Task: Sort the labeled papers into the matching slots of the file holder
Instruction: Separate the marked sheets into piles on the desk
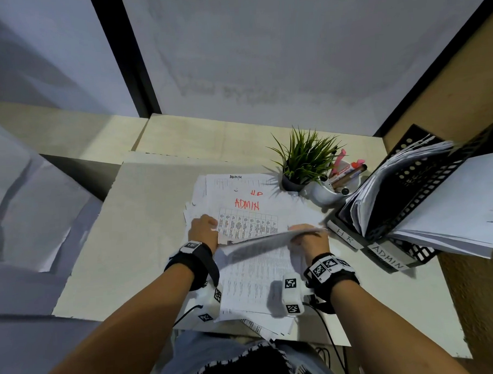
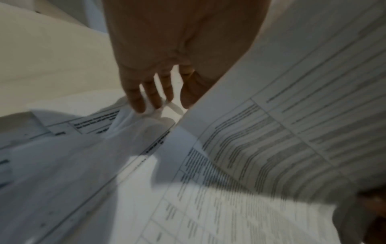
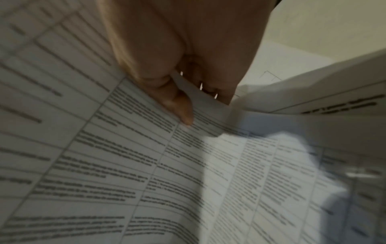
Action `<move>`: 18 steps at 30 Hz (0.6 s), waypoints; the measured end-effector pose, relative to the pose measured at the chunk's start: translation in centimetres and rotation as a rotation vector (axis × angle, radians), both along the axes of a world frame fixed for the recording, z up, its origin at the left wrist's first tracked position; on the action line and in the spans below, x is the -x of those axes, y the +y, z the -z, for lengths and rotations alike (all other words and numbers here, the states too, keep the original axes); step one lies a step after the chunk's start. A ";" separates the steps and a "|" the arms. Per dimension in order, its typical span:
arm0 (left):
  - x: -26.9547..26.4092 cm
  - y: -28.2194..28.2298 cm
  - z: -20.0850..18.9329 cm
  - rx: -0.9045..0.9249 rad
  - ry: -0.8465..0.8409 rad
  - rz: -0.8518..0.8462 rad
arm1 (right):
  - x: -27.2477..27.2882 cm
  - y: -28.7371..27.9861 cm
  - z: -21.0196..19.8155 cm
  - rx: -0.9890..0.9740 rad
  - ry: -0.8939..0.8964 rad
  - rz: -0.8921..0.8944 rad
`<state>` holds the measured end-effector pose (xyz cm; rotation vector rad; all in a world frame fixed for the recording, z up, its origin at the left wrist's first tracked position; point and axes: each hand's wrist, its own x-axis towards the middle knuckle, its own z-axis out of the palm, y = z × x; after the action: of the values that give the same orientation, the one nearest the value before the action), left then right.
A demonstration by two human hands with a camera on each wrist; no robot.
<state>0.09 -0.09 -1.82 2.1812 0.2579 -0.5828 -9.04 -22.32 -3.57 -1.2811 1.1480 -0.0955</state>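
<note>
A loose pile of printed papers [image 1: 244, 288] lies on the desk in front of me; the one showing at its far end bears a red "ADMIN" [image 1: 247, 205]. My right hand [image 1: 306, 235] pinches one sheet [image 1: 259, 242] by its right edge and holds it lifted and bowed above the pile; the right wrist view shows the thumb [image 3: 181, 109] on its printed face [image 3: 125, 156], with the fingers behind. My left hand [image 1: 203, 227] rests on the pile's left edge, and its straight fingertips [image 2: 140, 105] press a crumpled corner. The black mesh file holder [image 1: 414, 179] stands to the right, with labels HR [image 1: 345, 235] and ADMIN [image 1: 388, 257].
A small potted plant [image 1: 303, 161] and a white cup of pens [image 1: 335, 183] stand between the pile and the holder. Sheets stick out of the holder's slots toward the right [image 1: 466, 205]. A partition wall closes the desk behind, and cables hang at the front edge.
</note>
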 end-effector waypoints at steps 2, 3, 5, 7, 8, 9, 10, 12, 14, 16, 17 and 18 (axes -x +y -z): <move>-0.2 0.1 -0.2 -0.108 0.040 -0.027 | -0.3 -1.0 1.3 0.012 0.116 -0.092; -0.3 0.1 -0.3 -0.104 0.076 -0.050 | -0.9 -0.8 0.6 -0.062 0.123 -0.050; -0.3 -0.1 -0.6 -0.087 0.097 -0.088 | -0.8 -1.4 -1.0 0.031 0.154 -0.320; -0.3 -0.2 -0.8 -0.068 0.065 -0.117 | 0.0 -1.6 -1.4 0.092 0.115 -0.329; -0.3 -0.1 -0.8 -0.060 0.037 -0.121 | -0.4 -1.2 -1.2 0.110 0.093 -0.313; -0.4 0.1 -0.8 -0.057 0.012 -0.111 | -0.4 -1.3 -1.0 0.106 0.106 -0.317; -0.5 0.2 -0.8 -0.065 -0.017 -0.090 | -0.4 -1.2 -1.1 0.092 0.121 -0.324; -0.5 0.3 -1.1 -0.071 -0.082 -0.058 | -0.6 -1.5 -0.6 0.099 0.154 -0.325; -0.5 0.6 -1.1 -0.093 -0.169 -0.038 | -0.5 -1.7 -0.1 0.120 0.182 -0.328; -0.4 1.0 -0.8 -0.086 -0.257 -0.031 | -0.5 -1.7 0.2 0.122 0.209 -0.331; -0.3 1.2 -0.7 -0.064 -0.302 -0.040 | -0.4 -1.7 0.1 0.112 0.211 -0.321; -0.1 1.2 -0.8 -0.029 -0.338 -0.054 | -0.4 -1.6 -0.1 0.106 0.206 -0.316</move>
<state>0.19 1.10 -1.01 2.2503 0.1428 -0.1748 -8.67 -23.96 -3.49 -1.5794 1.1108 0.2170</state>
